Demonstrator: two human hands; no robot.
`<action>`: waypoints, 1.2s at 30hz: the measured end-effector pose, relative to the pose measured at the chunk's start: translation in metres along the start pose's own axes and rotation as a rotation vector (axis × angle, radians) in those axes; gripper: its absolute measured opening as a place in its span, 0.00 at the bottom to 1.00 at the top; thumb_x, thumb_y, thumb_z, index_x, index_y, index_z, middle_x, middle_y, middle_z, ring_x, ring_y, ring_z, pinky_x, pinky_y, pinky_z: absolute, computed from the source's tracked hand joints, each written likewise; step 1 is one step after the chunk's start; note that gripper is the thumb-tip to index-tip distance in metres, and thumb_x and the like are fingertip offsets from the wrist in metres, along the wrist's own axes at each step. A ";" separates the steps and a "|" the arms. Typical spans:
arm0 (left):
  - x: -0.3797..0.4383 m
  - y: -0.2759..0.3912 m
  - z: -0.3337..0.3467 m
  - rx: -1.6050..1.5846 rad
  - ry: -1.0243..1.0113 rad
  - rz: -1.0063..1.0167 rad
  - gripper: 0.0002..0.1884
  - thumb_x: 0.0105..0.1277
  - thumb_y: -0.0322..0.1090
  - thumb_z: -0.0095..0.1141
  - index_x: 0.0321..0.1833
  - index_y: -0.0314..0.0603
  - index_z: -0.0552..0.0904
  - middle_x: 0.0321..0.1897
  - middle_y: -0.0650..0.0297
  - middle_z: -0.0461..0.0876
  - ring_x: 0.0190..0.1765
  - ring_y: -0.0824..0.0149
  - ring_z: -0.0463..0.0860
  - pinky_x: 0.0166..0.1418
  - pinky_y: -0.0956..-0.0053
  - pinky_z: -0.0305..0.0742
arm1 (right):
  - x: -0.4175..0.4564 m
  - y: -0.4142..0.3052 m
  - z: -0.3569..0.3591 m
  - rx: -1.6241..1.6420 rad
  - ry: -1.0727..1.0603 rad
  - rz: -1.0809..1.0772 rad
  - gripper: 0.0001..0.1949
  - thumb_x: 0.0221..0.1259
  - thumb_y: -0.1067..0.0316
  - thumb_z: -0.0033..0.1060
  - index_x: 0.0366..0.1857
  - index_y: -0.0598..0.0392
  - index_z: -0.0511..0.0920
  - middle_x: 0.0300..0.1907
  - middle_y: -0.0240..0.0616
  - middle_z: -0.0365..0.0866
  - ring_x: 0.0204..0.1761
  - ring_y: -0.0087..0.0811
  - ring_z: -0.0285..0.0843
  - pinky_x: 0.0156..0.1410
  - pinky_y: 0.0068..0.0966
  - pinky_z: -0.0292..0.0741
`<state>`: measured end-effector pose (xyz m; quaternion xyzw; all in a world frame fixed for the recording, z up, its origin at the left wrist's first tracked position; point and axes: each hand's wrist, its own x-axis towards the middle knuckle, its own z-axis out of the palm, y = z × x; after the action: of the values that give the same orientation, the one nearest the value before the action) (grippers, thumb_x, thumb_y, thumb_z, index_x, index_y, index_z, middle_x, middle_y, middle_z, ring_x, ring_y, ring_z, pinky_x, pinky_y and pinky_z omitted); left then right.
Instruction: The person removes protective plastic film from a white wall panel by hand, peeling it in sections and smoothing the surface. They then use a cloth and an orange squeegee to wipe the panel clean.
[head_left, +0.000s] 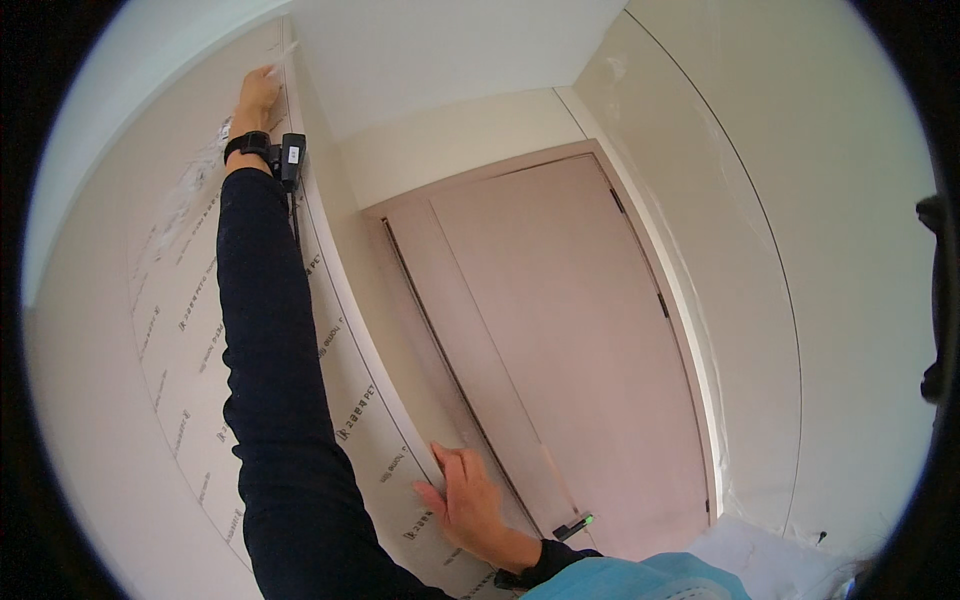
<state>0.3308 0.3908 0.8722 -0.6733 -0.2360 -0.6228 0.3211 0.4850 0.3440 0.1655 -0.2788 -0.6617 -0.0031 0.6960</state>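
Observation:
My left hand is raised high against a tall, pale panel covered in printed protective film. Its fingers are curled around a bit of clear film near the panel's top edge. Crumpled, loosened film hangs below and to the left of that wrist. Lower down, my right hand grips the panel's long side edge, thumb on the printed face and fingers around the far side. A black wrist strap with a small black device sits on my left wrist.
A pinkish door with a handle stands shut behind the panel's edge. Beige wall panels with dark seams line the right side. The white ceiling is overhead. Part of a light blue face mask shows at the bottom.

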 end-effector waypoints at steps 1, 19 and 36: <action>-0.018 0.010 0.019 -0.069 0.022 0.002 0.27 0.70 0.32 0.55 0.73 0.36 0.80 0.58 0.51 0.88 0.57 0.59 0.86 0.62 0.70 0.78 | 0.001 0.010 -0.002 -0.025 0.024 -0.004 0.30 0.74 0.50 0.65 0.69 0.61 0.71 0.55 0.49 0.75 0.56 0.49 0.77 0.55 0.42 0.82; -0.012 0.008 0.007 -0.133 0.013 0.027 0.29 0.76 0.38 0.55 0.78 0.42 0.74 0.69 0.53 0.82 0.70 0.57 0.79 0.77 0.64 0.64 | -0.001 0.002 0.005 -0.017 0.043 -0.027 0.29 0.73 0.53 0.66 0.69 0.61 0.72 0.55 0.50 0.76 0.54 0.46 0.80 0.55 0.38 0.80; -0.072 0.060 -0.005 -0.407 0.085 -0.101 0.37 0.72 0.37 0.65 0.78 0.22 0.66 0.67 0.43 0.83 0.73 0.49 0.78 0.74 0.60 0.71 | -0.002 0.005 0.000 -0.040 0.071 -0.039 0.29 0.73 0.53 0.66 0.68 0.62 0.72 0.55 0.51 0.76 0.57 0.51 0.77 0.58 0.42 0.79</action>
<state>0.3628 0.3520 0.7925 -0.6848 -0.1253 -0.7006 0.1564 0.4866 0.3471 0.1617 -0.2794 -0.6418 -0.0400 0.7130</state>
